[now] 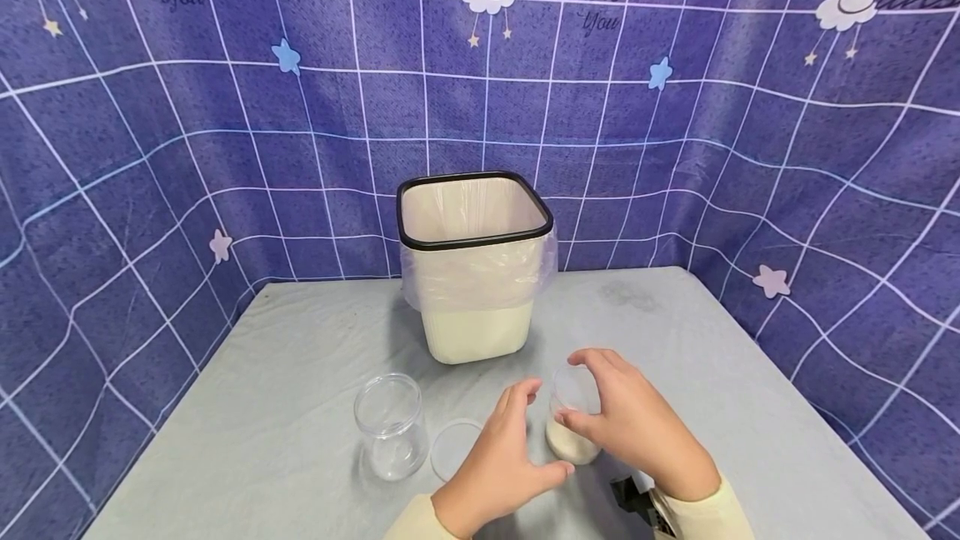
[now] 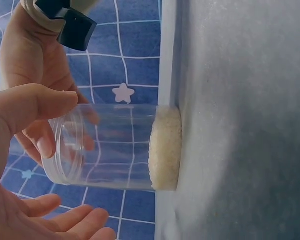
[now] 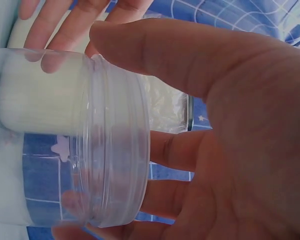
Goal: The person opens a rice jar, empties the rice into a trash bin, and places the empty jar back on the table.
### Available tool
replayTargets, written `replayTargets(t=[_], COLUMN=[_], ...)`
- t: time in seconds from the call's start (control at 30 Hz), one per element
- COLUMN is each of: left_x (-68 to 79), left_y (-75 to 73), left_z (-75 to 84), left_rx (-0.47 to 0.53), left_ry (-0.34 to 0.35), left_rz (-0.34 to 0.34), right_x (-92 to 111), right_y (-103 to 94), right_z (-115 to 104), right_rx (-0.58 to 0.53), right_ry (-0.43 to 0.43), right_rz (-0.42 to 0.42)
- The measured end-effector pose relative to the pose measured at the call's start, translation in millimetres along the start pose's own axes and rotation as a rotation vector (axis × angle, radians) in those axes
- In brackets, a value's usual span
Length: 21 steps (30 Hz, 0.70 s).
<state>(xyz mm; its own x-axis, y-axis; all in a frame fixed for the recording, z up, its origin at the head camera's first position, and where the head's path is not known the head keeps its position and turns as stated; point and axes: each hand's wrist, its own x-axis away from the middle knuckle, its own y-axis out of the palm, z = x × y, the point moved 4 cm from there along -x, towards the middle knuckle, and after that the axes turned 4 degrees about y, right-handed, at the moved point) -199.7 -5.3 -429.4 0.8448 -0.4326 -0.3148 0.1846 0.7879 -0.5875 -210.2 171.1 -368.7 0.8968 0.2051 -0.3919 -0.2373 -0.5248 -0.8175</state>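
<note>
A clear jar point(image 1: 573, 444) stands upright on the table, with pale rice-like grains point(image 2: 166, 150) filling its bottom part. Round its clear screw lid point(image 3: 122, 145), my right hand point(image 1: 626, 419) curls, thumb on the near side and fingers on the far side. My left hand point(image 1: 502, 457) is held to the left of this jar, thumb and fingers spread apart. Its thumb point(image 2: 45, 102) overlaps the jar's top in the left wrist view, while the other fingers stay clear of the wall. Left of that hand stand an empty clear jar point(image 1: 392, 432) and a flat round clear lid point(image 1: 450, 444), partly hidden by it.
Behind the jars a cream waste bin point(image 1: 476, 332) with a black rim point(image 1: 480, 243) and a clear bag liner stands on the grey table point(image 1: 285, 390). A blue gridded curtain point(image 1: 337, 107) encloses the back and sides.
</note>
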Motion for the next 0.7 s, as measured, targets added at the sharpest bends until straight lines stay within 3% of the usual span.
replayTargets(t=[0.7], left_x=[1.0], left_y=[-1.6], left_z=[-1.4], left_rx=[0.02], left_ry=[-0.029], left_rz=[-0.01], right_x=[2.6], right_y=[-2.6], right_z=[-4.0], right_rx=[0.018], right_ry=[-0.027], right_rz=[0.042])
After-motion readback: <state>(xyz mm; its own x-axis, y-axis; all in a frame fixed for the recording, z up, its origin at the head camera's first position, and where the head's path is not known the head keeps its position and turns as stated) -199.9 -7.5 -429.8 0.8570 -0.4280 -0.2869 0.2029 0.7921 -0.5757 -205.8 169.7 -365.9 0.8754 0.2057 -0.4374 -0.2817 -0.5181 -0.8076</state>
